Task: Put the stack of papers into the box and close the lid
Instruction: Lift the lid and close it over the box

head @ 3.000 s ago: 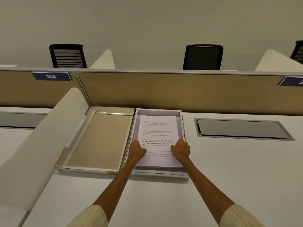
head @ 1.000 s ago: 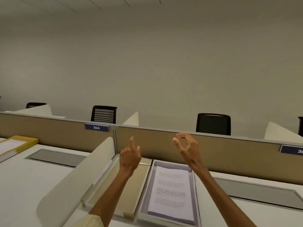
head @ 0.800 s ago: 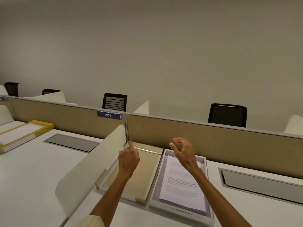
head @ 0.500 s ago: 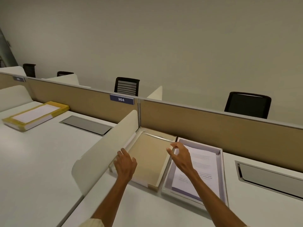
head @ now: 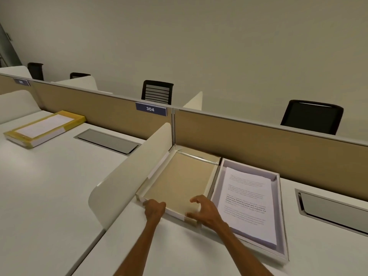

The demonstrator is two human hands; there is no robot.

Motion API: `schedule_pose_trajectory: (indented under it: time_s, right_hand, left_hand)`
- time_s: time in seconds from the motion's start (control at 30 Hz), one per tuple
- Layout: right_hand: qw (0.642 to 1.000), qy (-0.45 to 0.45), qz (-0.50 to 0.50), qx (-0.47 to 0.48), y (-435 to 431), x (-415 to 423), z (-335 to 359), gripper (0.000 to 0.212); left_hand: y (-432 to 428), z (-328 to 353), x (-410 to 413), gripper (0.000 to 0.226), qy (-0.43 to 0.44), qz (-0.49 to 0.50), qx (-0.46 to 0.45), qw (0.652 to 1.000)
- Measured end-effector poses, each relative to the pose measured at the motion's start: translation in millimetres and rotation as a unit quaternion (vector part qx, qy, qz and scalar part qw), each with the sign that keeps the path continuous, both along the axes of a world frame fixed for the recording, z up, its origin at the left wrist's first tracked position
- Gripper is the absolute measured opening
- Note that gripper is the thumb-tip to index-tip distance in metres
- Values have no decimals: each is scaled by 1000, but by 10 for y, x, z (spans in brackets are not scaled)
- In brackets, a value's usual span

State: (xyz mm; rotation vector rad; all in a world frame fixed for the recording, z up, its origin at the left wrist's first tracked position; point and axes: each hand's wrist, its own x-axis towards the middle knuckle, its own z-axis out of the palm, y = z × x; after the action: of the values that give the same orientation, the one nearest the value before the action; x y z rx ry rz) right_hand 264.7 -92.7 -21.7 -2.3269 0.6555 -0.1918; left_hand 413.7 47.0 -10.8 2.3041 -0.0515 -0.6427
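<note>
Papers (head: 247, 204) sit flat in the white box (head: 283, 220), on the desk (head: 59, 196) against the tan partition (head: 258, 148); stack looks squared, slightly toward the box's near side. So insertion reads as done, lid step is live.

Head view, the only one: lid (head: 177, 186) lies upside down, brown inside facing up, just left of the box, touching or nearly touching its left wall, and wedged beside the white side divider (head: 127, 176). Left hand (head: 154, 209) curls onto the lid's near-left corner, fingers over the rim; looks like contact, grip not confirmed. Right hand (head: 203, 211) is spread, thumb and fingers apart, hovering at the near-right corner, not clamped yet.

Doing it well, as a judgement: take both near corners evenly, lift clear of the divider before flipping, turn it over toward the right, then line up the far edge with the box's far wall first and lower flat. Watch the lid's rim catching the top sheet, and the partition crowding the far side.
</note>
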Motion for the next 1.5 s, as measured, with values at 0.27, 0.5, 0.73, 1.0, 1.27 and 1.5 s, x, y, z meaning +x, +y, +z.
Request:
schedule_pose_trajectory:
  time_s: [0.27,0.5,0.73,1.0,1.27,1.5]
  right_hand:
    - [1000,25,8,8,63,-100,18,37]
    - [998,1,-2,65,4,-100,114,34]
    - [980,-118,-93,130,-76,46,546,40]
    - [915,-264,-191,239,-238,65,1246,49]
    - [863,-242,-344,280,-402,-562,1427,85]
    - [823,-233,-417,308,-571,-1298,1098,49]
  left_hand:
    - [-90,132,-79,63,68,129,-208,967]
    - [-94,149,-68,67,75,152,-302,938]
    - [-63,359,-266,57,-24,25,-362,931]
    - [-282,528,-881,90,-146,-120,-338,922]
    - [-524,535,-1434,68,-208,-270,-254,905]
    - [-562,441,-1387,36,-139,-227,-276,924]
